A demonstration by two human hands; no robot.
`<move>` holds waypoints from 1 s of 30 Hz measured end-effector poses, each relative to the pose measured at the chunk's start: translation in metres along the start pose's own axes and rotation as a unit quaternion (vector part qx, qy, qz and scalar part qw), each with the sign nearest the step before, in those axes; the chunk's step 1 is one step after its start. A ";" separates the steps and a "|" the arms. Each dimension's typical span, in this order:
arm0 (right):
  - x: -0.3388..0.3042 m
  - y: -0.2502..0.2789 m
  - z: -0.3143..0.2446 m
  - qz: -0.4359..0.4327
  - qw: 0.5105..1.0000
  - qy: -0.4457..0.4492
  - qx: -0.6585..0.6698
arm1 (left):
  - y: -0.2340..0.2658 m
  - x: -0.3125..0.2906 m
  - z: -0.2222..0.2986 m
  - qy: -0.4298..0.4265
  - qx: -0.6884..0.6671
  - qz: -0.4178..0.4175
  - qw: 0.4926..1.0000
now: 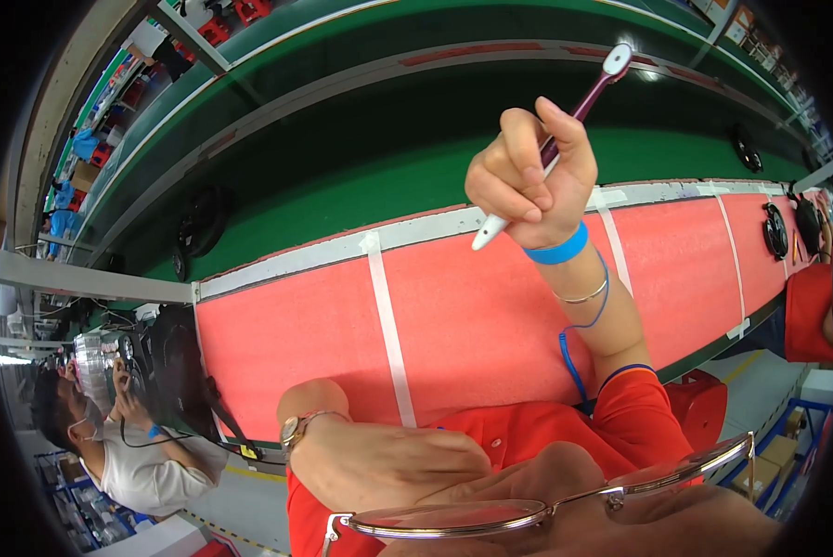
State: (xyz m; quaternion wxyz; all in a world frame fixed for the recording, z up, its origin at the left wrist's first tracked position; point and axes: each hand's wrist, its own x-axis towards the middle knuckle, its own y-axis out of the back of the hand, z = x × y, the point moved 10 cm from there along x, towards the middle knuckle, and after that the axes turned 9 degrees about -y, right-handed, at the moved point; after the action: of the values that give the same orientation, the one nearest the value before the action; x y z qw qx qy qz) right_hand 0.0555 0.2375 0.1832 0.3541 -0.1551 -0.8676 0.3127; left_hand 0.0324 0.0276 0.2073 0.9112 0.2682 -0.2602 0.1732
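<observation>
**Gripping a pen-like tool high above the bench, with little to steady it**

Holding the slim tool [565,130] in a closed fist, the right hand [528,176] is raised over the far edge of the red work surface [472,316], fingers wrapped tight around the shaft. Its white tip points down and to the left below the fist; its maroon upper part ends in a rounded white head up and to the right. The left hand [379,459] lies near the body, against the red shirt [518,436], fingers loosely curled and apparently holding nothing.

The likeliest trouble, as I judge it, is the tool slipping or twisting in the fist, since nothing supports the raised arm. A blue coiled cord [574,357] runs from the blue wristband [557,249] down toward the lap; a quick reach to the right or far side could pull it taut and jerk the hand. The round black parts [774,230] at the far right of the bench sit well apart from the tool. A pair of glasses [546,506] hangs at the near edge and could be knocked by the left hand rising.
</observation>
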 end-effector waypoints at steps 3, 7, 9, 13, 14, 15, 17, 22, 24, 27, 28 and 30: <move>-0.006 0.009 -0.004 0.024 1.000 0.005 -0.011 | 0.004 -0.001 0.005 -0.060 0.019 -0.040 0.997; -0.002 0.008 0.002 0.027 1.000 0.003 0.005 | 0.028 -0.009 0.024 -0.107 0.035 0.055 0.992; -0.003 0.010 0.002 0.050 0.999 0.003 0.011 | 0.044 -0.004 0.048 -0.212 -0.089 0.022 0.973; -0.003 0.003 -0.005 0.045 0.999 0.008 0.004 | 0.106 -0.027 0.049 -0.230 -0.148 0.147 0.951; -0.005 0.006 -0.004 0.041 0.999 0.008 0.016 | 0.132 -0.043 0.035 -0.247 -0.151 0.084 0.954; -0.004 0.008 -0.003 0.040 0.999 0.008 0.025 | 0.164 -0.071 0.020 -0.253 -0.081 0.247 0.932; -0.006 0.013 -0.002 0.056 0.998 0.011 0.035 | 0.232 -0.141 -0.028 -0.114 0.038 0.513 0.850; -0.008 0.026 0.002 0.108 0.993 0.009 0.043 | 0.269 -0.295 -0.092 0.468 0.578 0.541 0.392; -0.009 0.030 -0.002 0.122 0.991 0.020 0.041 | 0.265 -0.339 -0.092 0.566 0.614 0.495 0.240; -0.009 0.030 -0.003 0.129 0.991 0.020 0.041 | 0.251 -0.408 -0.082 0.616 0.585 0.504 0.158; -0.010 0.030 -0.003 0.132 0.990 0.020 0.040 | 0.246 -0.419 -0.089 0.632 0.555 0.513 0.175; -0.010 0.032 -0.003 0.160 0.987 0.020 0.024 | 0.244 -0.434 -0.095 0.658 0.522 0.510 0.186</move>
State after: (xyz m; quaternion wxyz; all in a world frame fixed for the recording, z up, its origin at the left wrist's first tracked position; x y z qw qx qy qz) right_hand 0.0661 0.2583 0.1583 0.3207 -0.2893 -0.8168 0.3826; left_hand -0.3914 0.2010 -0.0102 0.1124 0.2786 0.5049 0.8092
